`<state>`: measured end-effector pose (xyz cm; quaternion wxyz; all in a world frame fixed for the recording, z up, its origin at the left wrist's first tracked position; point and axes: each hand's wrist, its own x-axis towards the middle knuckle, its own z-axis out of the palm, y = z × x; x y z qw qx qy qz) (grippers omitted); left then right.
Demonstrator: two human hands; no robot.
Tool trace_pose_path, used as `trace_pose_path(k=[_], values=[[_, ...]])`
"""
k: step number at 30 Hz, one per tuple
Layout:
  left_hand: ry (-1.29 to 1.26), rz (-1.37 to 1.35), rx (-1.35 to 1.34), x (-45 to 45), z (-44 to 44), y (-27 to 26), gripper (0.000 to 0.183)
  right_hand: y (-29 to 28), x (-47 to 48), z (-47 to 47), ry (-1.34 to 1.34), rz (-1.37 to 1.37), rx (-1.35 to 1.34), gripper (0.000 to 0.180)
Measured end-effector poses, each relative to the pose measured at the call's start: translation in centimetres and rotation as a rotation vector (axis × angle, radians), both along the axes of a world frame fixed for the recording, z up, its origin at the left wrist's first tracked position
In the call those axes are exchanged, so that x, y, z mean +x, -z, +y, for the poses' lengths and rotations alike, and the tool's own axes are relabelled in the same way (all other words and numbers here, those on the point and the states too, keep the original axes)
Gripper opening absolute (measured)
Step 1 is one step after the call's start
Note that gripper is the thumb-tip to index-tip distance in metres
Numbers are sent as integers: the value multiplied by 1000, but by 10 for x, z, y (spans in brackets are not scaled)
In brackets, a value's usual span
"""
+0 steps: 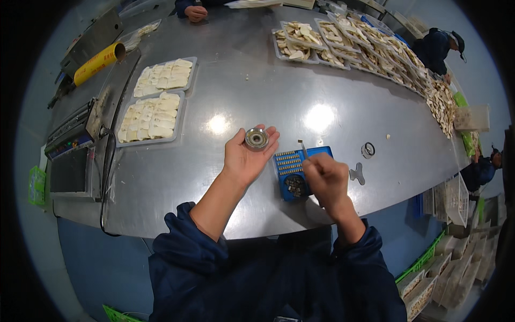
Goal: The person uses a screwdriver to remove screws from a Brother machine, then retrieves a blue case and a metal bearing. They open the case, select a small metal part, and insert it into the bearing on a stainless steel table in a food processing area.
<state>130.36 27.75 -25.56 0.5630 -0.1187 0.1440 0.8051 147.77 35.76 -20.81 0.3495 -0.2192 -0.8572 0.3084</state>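
Observation:
My left hand is palm up and carries a round metal part with a hole in its centre. The part lies across the fingers. My right hand grips metal tweezers, and a tiny dark block is at their tip. Beneath that hand sits a blue plastic case, partly hidden. Rows of small brass-coloured type pieces fill its upper part, and loose dark pieces lie in its round well. To the right are a metal ring and a flat three-armed metal piece.
Two trays of pale slices stand left on the steel table. Beyond them are a sealing machine with a cable and a yellow tube. Stacked trays of dried slices line the far right. Other people work around the table.

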Motion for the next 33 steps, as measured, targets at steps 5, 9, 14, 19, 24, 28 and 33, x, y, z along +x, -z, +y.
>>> trace_pose_path(k=[5,9,14,19,24,28,33], values=[[-5,16,-21,2,0,-4,45,-17,8,18,18,-303,-542,16],[8,9,11,2,1,-2,45,-5,7,20,-1,-366,-347,19],[9,7,9,2,1,-5,46,6,2,22,32,-407,-156,17],[5,-11,4,1,1,-3,46,9,0,22,26,-407,-156,17],[2,-7,-1,1,1,-3,46,9,0,20,29,-382,-163,17],[-9,-13,-14,2,1,-4,46,5,10,24,90,-396,-182,17],[-10,12,-35,2,1,-6,47,8,19,32,134,-423,-187,18]])
